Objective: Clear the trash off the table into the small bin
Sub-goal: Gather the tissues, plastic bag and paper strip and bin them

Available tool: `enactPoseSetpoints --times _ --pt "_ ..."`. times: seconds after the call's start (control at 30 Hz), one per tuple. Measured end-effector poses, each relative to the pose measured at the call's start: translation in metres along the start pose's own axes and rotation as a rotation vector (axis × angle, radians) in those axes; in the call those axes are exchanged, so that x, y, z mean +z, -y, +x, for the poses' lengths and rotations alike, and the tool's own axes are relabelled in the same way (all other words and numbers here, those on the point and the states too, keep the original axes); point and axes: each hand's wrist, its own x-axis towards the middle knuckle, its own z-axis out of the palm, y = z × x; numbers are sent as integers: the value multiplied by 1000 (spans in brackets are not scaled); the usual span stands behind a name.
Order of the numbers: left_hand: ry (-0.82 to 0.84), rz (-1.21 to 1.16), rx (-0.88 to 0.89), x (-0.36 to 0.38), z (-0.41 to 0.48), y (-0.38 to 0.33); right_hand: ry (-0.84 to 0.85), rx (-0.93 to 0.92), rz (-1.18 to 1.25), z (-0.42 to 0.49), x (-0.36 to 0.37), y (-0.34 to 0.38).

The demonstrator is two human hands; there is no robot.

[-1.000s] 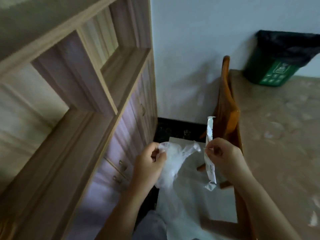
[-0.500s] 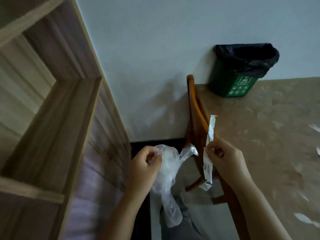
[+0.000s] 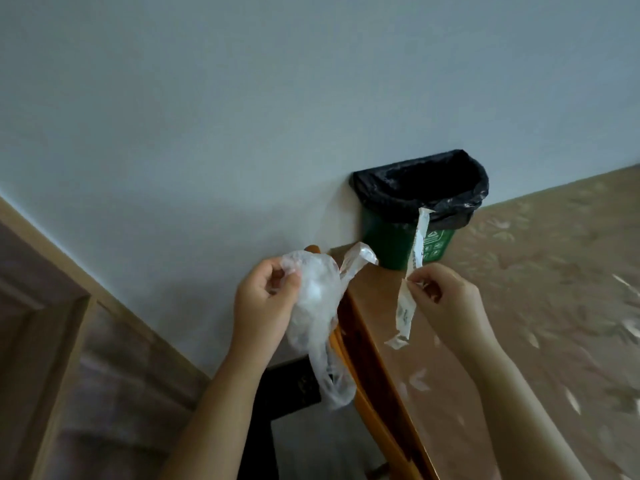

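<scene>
Camera has tilted up and swung right since a second ago: the wooden shelf unit that filled the left side is down to its edge (image 3: pixel 41 306) in the lower left, and I now see mostly blank wall (image 3: pixel 242 98). The small green bin (image 3: pixel 398 237) with the black liner (image 3: pixel 415 181) has gone from the top right corner to near centre, standing at the back corner of the table (image 3: pixel 536 306) against the wall. Left hand (image 3: pixel 265 306) is closed around a crumpled clear plastic bag (image 3: pixel 311 299), same hold as before; the bag's tail hangs down past the table's left edge, off the tabletop. Right hand (image 3: pixel 446 303) pinches a long thin white wrapper strip (image 3: pixel 417 244) between thumb and fingertips, grip narrow, strip upright, its top end now overlapping the bin's front in view; I cannot tell how near the bin it really is. Both hands sit higher in frame than before and nearer the bin, still apart from each other. Pale scraps (image 3: pixel 419 379) lie on the patterned tabletop; the nearest ones lie below the right hand.
</scene>
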Motion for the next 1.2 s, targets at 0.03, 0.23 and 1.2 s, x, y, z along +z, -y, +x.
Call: enactPoseSetpoints --times 0.03,0.23,1.2 --pt "17 -22 16 8 11 0 -8 15 -5 9 -2 -3" --pt "113 -168 11 47 72 8 -132 65 -45 71 -18 -17" --pt "506 -320 208 174 286 -9 -257 468 -321 217 -5 -77"
